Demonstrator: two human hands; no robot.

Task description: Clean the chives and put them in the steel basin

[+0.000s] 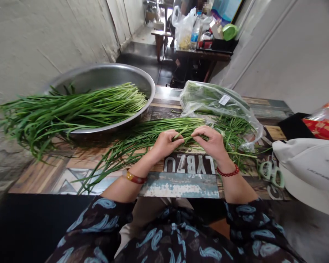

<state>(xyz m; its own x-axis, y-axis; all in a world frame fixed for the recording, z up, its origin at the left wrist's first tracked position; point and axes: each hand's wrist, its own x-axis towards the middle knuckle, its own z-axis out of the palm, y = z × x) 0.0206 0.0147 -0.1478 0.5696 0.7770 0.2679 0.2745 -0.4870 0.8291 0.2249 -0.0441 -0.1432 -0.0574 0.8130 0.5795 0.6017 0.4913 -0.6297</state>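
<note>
Long green stalks [153, 130] lie spread over the patterned table in front of me. Just above them, my left hand [167, 142] is closed round a few green stalks, their pale ends showing between thumb and fingers. Close to its right, my right hand [210, 140] is pinched near the tips of those stalks; what lies between its fingertips is too small to make out. A large metal basin [150, 82] at the left holds a thick pile of the same greens [79, 109], leaves hanging over its rim. Behind my right hand sits a clear plastic bag [216, 95] with more greens inside.
Green-handled scissors [271, 173] lie on the table [181, 184] at the right, beside a white cap [309, 168]. A red package [325, 122] is behind the cap. Short green scraps [237, 129] lie by the bag. Farther back, another table [203, 54] carries bags and a bottle [195, 33].
</note>
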